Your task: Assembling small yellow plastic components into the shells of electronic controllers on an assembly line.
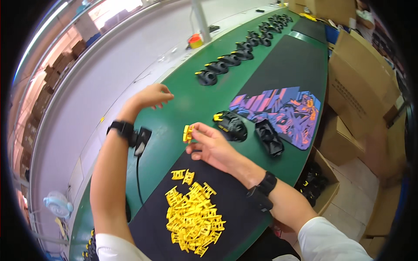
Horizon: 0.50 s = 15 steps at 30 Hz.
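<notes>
My right hand [213,148] pinches a small yellow plastic clip [188,133] between thumb and fingertips, above the near edge of the green surface. Below it a heap of similar yellow clips [193,219] lies on a black mat [152,217], with two loose ones at its far side. Over the green table, farther left, my left hand [150,96] is raised with its fingers loosely bent and apart, and nothing shows in it. Just right of the held clip sits a black plastic shell [233,127] with a yellow piece at one end. Beside that lies a hollow black part [269,137].
A row of black shells [217,67] with yellow pieces runs along the far green table [183,104]. A colourful printed mat [283,113] lies at the right. Cardboard boxes [357,87] stand beyond the right edge; one holds black parts. A cable [138,178] hangs from the left wrist device.
</notes>
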Each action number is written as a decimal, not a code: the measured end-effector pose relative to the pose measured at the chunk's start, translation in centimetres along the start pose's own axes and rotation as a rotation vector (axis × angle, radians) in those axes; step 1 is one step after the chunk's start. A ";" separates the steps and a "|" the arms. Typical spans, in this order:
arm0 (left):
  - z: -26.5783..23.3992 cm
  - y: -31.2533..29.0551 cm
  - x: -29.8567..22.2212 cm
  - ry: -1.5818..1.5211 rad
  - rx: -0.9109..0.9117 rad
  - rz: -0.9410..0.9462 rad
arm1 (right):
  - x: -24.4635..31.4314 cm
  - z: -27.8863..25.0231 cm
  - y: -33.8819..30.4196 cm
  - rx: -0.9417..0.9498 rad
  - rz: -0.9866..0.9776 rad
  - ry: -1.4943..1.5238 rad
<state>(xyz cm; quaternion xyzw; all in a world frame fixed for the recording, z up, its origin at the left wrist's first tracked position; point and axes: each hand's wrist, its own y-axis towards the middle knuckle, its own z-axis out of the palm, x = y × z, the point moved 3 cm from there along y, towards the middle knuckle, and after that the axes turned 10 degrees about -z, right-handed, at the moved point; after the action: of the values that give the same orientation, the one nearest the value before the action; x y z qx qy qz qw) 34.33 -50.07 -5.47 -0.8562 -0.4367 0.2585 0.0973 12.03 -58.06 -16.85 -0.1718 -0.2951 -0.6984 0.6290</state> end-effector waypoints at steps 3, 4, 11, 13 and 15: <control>0.0 9.4 0.0 0.157 -0.226 -0.025 | 0.2 -0.7 0.0 -0.023 0.005 0.299; 0.1 11.7 1.1 0.179 -0.340 0.020 | -0.2 -0.4 0.2 0.020 0.008 0.387; 6.3 17.8 -6.1 -0.365 -0.349 -0.270 | 0.6 -0.9 -0.2 -0.021 -0.011 0.421; 6.2 17.5 -6.6 -0.184 -0.421 -0.224 | 0.8 -0.9 -0.2 -0.008 -0.015 0.412; 5.2 16.4 -5.6 -0.283 -0.317 -0.243 | 0.7 -1.5 -0.2 -0.006 -0.014 0.425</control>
<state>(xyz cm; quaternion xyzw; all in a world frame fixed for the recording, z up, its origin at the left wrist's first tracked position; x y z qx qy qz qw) 40.35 -64.67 -14.34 -0.7572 -0.5809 0.2905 -0.0701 11.91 -59.59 -17.60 -0.0205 -0.1549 -0.7243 0.6716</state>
